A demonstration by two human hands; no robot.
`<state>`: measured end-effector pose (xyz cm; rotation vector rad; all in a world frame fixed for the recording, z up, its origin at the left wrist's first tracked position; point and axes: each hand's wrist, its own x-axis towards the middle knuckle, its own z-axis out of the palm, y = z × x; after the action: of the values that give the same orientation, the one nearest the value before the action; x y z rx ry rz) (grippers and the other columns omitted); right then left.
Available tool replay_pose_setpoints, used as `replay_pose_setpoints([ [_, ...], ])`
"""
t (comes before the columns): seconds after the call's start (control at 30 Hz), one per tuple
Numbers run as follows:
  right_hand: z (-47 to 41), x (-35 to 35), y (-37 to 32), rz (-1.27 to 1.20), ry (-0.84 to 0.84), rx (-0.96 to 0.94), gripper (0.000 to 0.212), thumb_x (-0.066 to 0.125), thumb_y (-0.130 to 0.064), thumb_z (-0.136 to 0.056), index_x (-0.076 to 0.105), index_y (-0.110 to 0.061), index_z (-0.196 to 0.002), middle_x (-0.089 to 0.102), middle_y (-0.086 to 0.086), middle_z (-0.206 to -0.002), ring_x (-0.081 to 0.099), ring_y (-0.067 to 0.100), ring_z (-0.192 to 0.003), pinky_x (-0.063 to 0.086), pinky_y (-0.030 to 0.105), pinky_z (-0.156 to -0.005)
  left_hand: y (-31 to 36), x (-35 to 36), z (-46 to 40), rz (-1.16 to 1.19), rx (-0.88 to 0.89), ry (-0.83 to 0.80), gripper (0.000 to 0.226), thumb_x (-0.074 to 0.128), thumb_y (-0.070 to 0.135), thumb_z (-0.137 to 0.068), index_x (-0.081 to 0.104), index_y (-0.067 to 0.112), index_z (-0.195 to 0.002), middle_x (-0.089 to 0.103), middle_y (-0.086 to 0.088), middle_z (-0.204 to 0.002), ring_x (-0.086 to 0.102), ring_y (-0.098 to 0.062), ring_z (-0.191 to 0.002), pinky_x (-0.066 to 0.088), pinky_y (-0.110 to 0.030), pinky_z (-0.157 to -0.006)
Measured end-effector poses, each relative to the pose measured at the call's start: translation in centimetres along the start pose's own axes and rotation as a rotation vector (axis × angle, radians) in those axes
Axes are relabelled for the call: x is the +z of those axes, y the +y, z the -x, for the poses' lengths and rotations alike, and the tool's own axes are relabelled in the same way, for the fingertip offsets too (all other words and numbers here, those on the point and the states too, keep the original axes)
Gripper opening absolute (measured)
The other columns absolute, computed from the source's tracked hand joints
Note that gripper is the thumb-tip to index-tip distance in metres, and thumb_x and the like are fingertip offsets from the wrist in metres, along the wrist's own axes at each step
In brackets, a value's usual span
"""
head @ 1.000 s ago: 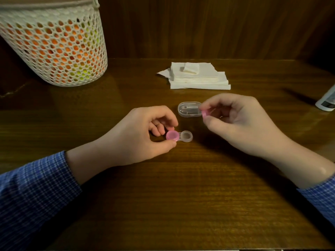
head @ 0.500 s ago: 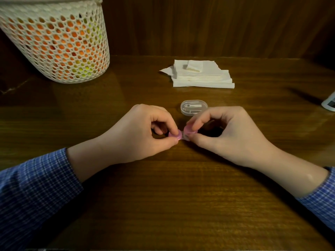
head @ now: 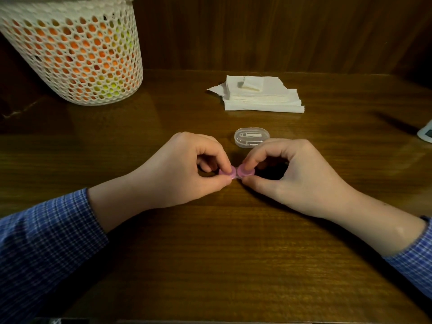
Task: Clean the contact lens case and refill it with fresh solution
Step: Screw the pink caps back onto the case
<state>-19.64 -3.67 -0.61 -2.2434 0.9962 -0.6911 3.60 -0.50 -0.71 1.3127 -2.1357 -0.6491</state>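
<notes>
Now the contact lens case (head: pixel 236 174) is sitting on the bench (head: pixel 233 253) btwn both hands, w/ two pink caps on it. Left hand (head: pixel 187 174) is pinching the left cap, steadying that end; right hand (head: pixel 292 174) is pinching the right cap (head: pixel 245 171), prob. screwing it on. Best done by keeping the case flat, cap level, turning gently so threads aren't crossing. Just beyond the right hand a clear box (head: pixel 252 137) is lying; tissues (head: pixel 259 95) farther out, basket (head: pixel 72 50) beyond the left hand.
</notes>
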Motion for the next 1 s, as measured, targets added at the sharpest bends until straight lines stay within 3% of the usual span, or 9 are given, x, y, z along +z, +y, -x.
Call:
replay_pose_setpoints([
  [0.2, 0.00, -0.03, -0.07, 0.033, 0.006, -0.015, 0.010, 0.078, -0.032, -0.082, 0.081, -0.030, -0.091, 0.075, -0.021, -0.102, 0.065, -0.007, -0.105, 0.052, 0.018, -0.098, 0.05, -0.03, -0.02, 0.001, 0.002, -0.005, 0.012, 0.080, 0.021, -0.087, 0.080, 0.025, -0.098, 0.074, 0.012, -0.100, 0.071, -0.009, -0.099, 0.061, -0.028, -0.078],
  [0.33, 0.00, -0.03, -0.14, 0.054, 0.006, -0.022, 0.007, 0.078, -0.032, -0.084, 0.081, -0.032, -0.089, 0.075, -0.024, -0.101, 0.065, -0.012, -0.103, 0.048, 0.015, -0.099, 0.08, -0.01, -0.04, 0.010, 0.001, -0.002, 0.011, 0.081, 0.021, -0.087, 0.080, 0.024, -0.098, 0.075, 0.011, -0.100, 0.071, -0.009, -0.098, 0.061, -0.028, -0.078],
  [0.53, -0.27, 0.30, -0.59, 0.104, 0.042, -0.066, 0.018, 0.077, -0.045, -0.076, 0.078, -0.028, -0.082, 0.072, -0.018, -0.089, 0.068, -0.001, -0.092, 0.055, 0.023, -0.089, 0.30, -0.08, -0.04, 0.011, 0.007, 0.002, 0.010, 0.081, 0.020, -0.087, 0.081, 0.023, -0.096, 0.075, 0.012, -0.099, 0.071, -0.006, -0.098, 0.061, -0.028, -0.078],
  [0.63, -0.21, -0.14, -0.52, 0.107, -0.005, -0.077, 0.010, 0.079, -0.037, -0.079, 0.080, -0.028, -0.084, 0.074, -0.020, -0.106, 0.065, -0.008, -0.106, 0.052, 0.027, -0.103, 0.32, -0.05, -0.03, 0.010, 0.008, 0.004, 0.010, 0.081, 0.019, -0.087, 0.081, 0.022, -0.096, 0.076, 0.011, -0.099, 0.071, -0.007, -0.097, 0.061, -0.028, -0.078],
  [0.73, -0.21, -0.62, -0.33, 0.087, -0.050, -0.064, 0.006, 0.081, -0.025, -0.084, 0.081, -0.030, -0.087, 0.076, -0.021, -0.103, 0.067, -0.009, -0.102, 0.053, 0.025, -0.102, 0.34, 0.00, -0.04, 0.021, 0.001, 0.013, 0.010, 0.082, 0.019, -0.086, 0.082, 0.022, -0.096, 0.076, 0.011, -0.098, 0.072, -0.006, -0.097, 0.061, -0.028, -0.078],
  [0.8, -0.34, -0.38, -0.43, 0.102, -0.028, -0.066, 0.002, 0.081, -0.031, -0.082, 0.081, -0.030, -0.083, 0.075, -0.020, -0.094, 0.069, -0.005, -0.095, 0.054, 0.025, -0.097, 0.41, 0.00, -0.03, 0.020, 0.003, 0.020, 0.010, 0.082, 0.020, -0.086, 0.082, 0.022, -0.095, 0.077, 0.012, -0.097, 0.072, -0.004, -0.096, 0.061, -0.029, -0.078],
  [0.9, -0.47, 0.08, -0.84, 0.128, 0.017, -0.071, 0.017, 0.077, -0.044, -0.077, 0.077, -0.027, -0.078, 0.072, -0.016, -0.087, 0.068, -0.001, -0.088, 0.055, 0.026, -0.091, 0.51, -0.09, -0.01, 0.025, 0.007, 0.020, 0.011, 0.082, 0.021, -0.084, 0.083, 0.022, -0.095, 0.077, 0.012, -0.097, 0.072, -0.002, -0.095, 0.062, -0.029, -0.078],
  [1.0, -0.44, -0.21, -0.78, 0.134, -0.021, -0.086, 0.010, 0.079, -0.037, -0.080, 0.078, -0.027, -0.077, 0.074, -0.017, -0.105, 0.065, -0.006, -0.105, 0.052, 0.027, -0.102, 0.48, -0.13, -0.01, 0.032, 0.007, 0.020, 0.011, 0.082, 0.020, -0.085, 0.083, 0.022, -0.095, 0.078, 0.012, -0.096, 0.072, -0.003, -0.095, 0.062, -0.029, -0.077],
])
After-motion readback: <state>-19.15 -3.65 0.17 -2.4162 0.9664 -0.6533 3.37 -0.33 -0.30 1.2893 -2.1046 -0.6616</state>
